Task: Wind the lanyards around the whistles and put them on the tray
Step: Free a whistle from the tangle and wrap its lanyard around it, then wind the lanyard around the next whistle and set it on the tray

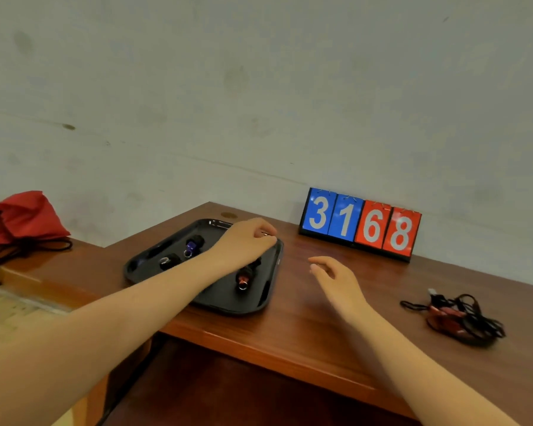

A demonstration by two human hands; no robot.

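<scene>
A black tray (268, 299) lies on the wooden table. On it rest a purple whistle (193, 245), a black whistle (169, 261) and a red whistle (243, 277), each wound in black lanyard. My left hand (246, 241) hovers over the tray's far right corner with its fingers curled, pinching a small whistle of which only a metal glint (264, 233) shows. My right hand (333, 273) floats above the table just right of the tray, its fingers relaxed and holding nothing. Loose red whistles with tangled black lanyards (455, 316) lie on the table at the right.
A flip scoreboard (360, 224) reading 3168 stands against the wall behind the tray. A red drawstring bag (22, 218) sits on a lower ledge at the left. The table's front edge (259, 345) runs below my forearms.
</scene>
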